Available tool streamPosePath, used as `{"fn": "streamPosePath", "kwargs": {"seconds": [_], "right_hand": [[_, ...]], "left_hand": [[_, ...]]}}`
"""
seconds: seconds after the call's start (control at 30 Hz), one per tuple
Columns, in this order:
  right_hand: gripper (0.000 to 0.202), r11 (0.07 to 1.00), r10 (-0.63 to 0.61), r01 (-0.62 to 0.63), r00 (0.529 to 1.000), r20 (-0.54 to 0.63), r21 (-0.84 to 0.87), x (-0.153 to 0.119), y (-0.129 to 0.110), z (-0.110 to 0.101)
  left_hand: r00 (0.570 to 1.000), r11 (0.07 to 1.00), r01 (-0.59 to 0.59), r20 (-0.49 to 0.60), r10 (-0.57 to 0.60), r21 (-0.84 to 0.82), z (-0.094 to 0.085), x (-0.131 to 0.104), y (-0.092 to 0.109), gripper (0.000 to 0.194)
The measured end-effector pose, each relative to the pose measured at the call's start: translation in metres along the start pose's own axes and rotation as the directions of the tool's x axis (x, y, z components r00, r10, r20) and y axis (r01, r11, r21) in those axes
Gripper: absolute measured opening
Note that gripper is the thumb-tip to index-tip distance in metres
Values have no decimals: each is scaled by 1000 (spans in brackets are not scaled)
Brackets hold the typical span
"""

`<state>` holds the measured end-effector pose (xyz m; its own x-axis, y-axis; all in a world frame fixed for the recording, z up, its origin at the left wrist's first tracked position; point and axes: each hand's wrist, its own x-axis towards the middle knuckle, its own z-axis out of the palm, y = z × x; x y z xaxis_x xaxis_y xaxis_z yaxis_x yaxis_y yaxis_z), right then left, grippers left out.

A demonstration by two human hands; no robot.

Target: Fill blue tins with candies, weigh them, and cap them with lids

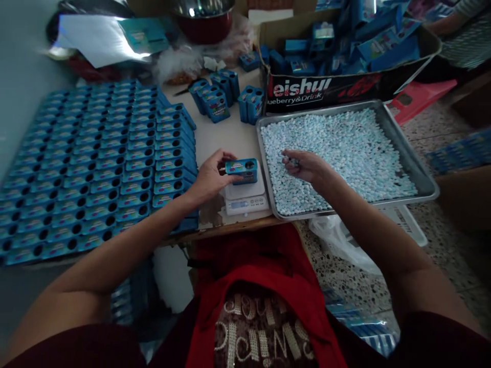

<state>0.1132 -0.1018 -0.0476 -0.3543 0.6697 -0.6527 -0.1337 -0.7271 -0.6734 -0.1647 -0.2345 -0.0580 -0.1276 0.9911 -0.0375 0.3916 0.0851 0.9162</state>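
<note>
My left hand (211, 176) grips the left end of a small blue box (242, 170), which has a round dark hole near the right of its top. The box is over the plate of a white kitchen scale (247, 203); whether it rests on the plate I cannot tell. My right hand (302, 166) is over the left part of a metal tray (428, 190) spread with small pale blue and white candies (345, 153). Its fingers are curled together around a few of these candies.
Rows of blue boxes (95, 153) cover the left. Several more boxes (215, 97) stand behind the scale. An open carton (326, 92) full of blue packaging is behind the tray. A metal bowl (203, 23) sits at the back. Another person's hand (445, 24) shows at top right.
</note>
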Motion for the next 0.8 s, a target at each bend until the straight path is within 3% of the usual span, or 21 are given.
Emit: {"fn": "streamPosePath", "kwargs": {"seconds": [0.13, 0.3, 0.47, 0.63, 0.8], "right_hand": [[21, 991, -18, 25, 998, 55, -130, -17, -5, 11], [28, 974, -75, 100, 989, 124, -203, -35, -14, 32], [16, 951, -85, 115, 990, 115, -286, -44, -22, 41], [20, 873, -131, 211, 970, 207, -439, -44, -27, 38], [17, 836, -162, 269, 954, 253, -478, -41, -26, 44]], "left_hand": [[998, 994, -64, -3, 64, 88, -12, -14, 10, 80], [996, 979, -89, -12, 92, 185, -50, -37, 20, 65], [987, 969, -130, -70, 147, 208, -76, -58, 23, 60], [976, 949, -137, -127, 179, 285, -89, -65, 43, 67], [981, 963, -127, -114, 157, 237, -86, -58, 53, 68]]}}
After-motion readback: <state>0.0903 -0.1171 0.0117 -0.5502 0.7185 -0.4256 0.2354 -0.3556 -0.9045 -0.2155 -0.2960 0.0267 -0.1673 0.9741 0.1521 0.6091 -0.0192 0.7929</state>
